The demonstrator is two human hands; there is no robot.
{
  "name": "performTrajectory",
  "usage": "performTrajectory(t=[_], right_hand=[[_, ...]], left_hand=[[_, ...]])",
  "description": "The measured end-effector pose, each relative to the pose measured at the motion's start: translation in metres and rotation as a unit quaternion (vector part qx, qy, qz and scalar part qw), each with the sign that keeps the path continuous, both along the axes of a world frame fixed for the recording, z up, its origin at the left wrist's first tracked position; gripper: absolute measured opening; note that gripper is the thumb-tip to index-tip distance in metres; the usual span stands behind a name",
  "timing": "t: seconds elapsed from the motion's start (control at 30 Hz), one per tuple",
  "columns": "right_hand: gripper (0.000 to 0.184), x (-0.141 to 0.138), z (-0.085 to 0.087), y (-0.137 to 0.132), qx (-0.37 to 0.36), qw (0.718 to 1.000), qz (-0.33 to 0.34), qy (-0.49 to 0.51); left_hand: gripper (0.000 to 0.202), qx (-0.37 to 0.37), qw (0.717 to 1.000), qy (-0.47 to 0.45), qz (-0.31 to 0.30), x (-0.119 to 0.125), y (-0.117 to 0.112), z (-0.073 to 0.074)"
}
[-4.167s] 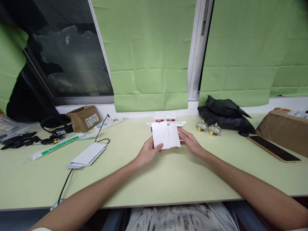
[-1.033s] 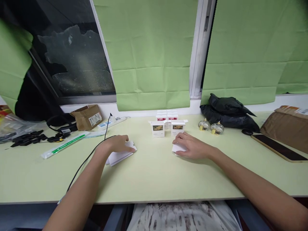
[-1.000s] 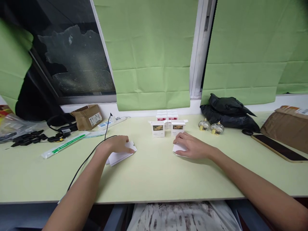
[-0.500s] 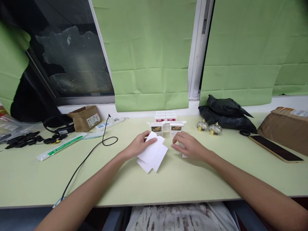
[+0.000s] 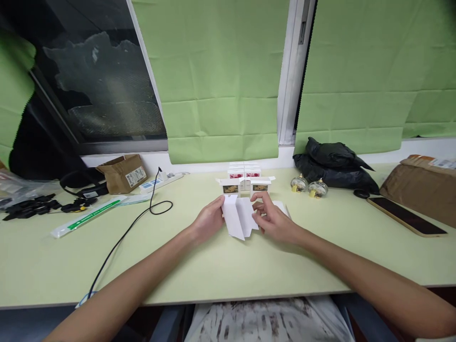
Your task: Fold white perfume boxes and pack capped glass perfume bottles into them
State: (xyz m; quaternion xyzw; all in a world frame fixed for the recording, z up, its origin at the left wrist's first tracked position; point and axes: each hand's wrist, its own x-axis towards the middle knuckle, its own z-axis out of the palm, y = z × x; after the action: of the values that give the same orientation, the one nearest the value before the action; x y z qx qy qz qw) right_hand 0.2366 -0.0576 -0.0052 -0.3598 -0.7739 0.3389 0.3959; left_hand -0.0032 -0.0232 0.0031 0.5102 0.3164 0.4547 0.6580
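Note:
My left hand (image 5: 209, 217) grips the left edge of a folded white cardboard piece (image 5: 235, 219), its creased panels angled apart above the table. My right hand (image 5: 273, 219) has curled fingers at the piece's right edge, the index finger raised a little. Partly hidden behind the right hand, another white flat piece (image 5: 284, 208) lies on the table. Just beyond my hands stand two small white boxes with dark gold-patterned labels, the left box (image 5: 231, 186) and the right box (image 5: 260, 185), their top flaps spread out.
Red-labelled white boxes (image 5: 244, 173) stand behind. Two round glass bottles (image 5: 318, 188), black plastic bags (image 5: 335, 164), a phone (image 5: 406, 216) and a cardboard box (image 5: 422, 190) are on the right. Leftward lie a black cable (image 5: 123, 241), a green-striped packet (image 5: 87, 217) and an open carton (image 5: 123, 174).
The white cardboard in my left hand has turned more upright, and its panels now fold apart. My right hand has moved left to its edge.

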Motion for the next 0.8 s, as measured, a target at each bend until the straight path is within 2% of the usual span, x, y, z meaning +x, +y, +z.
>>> performTrajectory(t=[0.13,0.23,0.33,0.37,0.4,0.5,0.53,0.7,0.8], right_hand=[[0.029,0.011,0.006,0.005,0.054,0.997,-0.026,-0.055],[0.025,0.014,0.011,0.004,0.068,0.992,0.033,-0.101],[0.064,0.011,0.01,0.001,0.036,0.992,0.059,-0.109],[0.068,0.009,0.008,0.0,0.021,0.993,0.052,-0.108],[0.061,0.007,0.006,0.0,0.01,0.994,0.041,-0.103],[0.025,0.004,0.002,0.003,-0.001,0.998,0.019,-0.057],[0.019,0.004,0.001,0.005,-0.007,0.999,0.012,-0.036],[0.026,0.009,0.002,0.014,-0.043,0.997,-0.048,0.039],[0.032,0.009,0.0,0.016,-0.041,0.996,-0.039,0.064]], left_hand=[[0.048,-0.015,0.997,-0.042,-0.055,-0.002,-0.004,0.009],[0.051,-0.016,0.996,-0.045,-0.072,-0.001,-0.006,0.012],[0.051,-0.021,0.996,-0.045,-0.072,-0.002,-0.005,0.014],[0.05,-0.023,0.996,-0.046,-0.068,-0.003,-0.005,0.014],[0.048,-0.025,0.997,-0.047,-0.065,-0.003,-0.004,0.013],[0.045,-0.02,0.998,-0.04,-0.053,-0.002,-0.004,0.01],[0.048,-0.013,0.998,-0.034,-0.05,-0.001,-0.004,0.008],[0.064,0.072,0.996,0.022,-0.05,0.005,-0.007,-0.005],[0.066,0.112,0.986,0.1,-0.074,0.007,-0.009,-0.011]])
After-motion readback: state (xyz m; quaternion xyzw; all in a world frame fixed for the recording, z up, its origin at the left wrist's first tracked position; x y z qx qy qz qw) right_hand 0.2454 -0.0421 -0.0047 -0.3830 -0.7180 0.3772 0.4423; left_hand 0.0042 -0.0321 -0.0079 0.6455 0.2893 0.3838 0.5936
